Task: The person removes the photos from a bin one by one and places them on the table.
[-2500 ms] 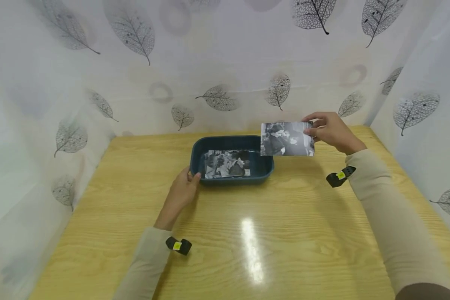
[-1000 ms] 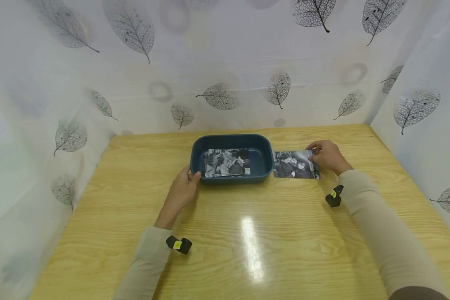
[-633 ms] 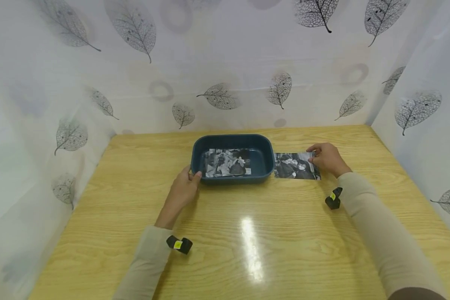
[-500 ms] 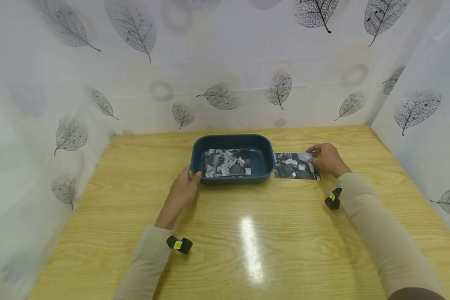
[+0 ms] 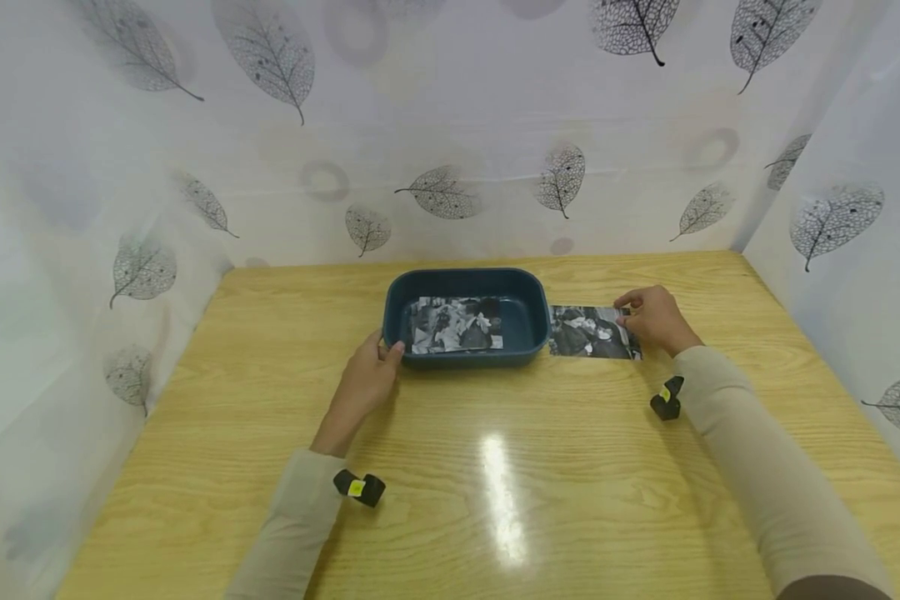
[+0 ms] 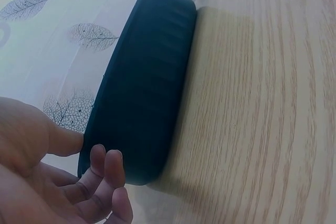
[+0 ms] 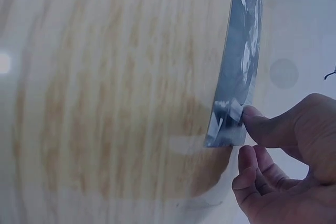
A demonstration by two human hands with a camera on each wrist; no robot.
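A dark blue rectangular plastic tub (image 5: 525, 325) stands on the table, with a black-and-white photo print (image 5: 456, 325) lying inside toward its left. My left hand (image 5: 366, 375) grips the tub's near left corner, thumb at the rim and fingers against the outer wall, as the left wrist view of the tub (image 6: 142, 82) shows. Just right of the tub, a second black-and-white photo print (image 5: 588, 333) lies low over the table. My right hand (image 5: 656, 318) pinches its right end; in the right wrist view the thumb touches the edge of this print (image 7: 239, 61).
The wooden table (image 5: 450, 467) carries a bright light reflection near its middle. A white curtain with leaf prints (image 5: 450, 125) rises behind the table and along both sides. Each wrist wears a small black camera (image 5: 360, 488).
My right hand has brought the second photo print down from above the tub's right end to the table beside it, and has stayed nearly still since. My left hand keeps its place on the tub.
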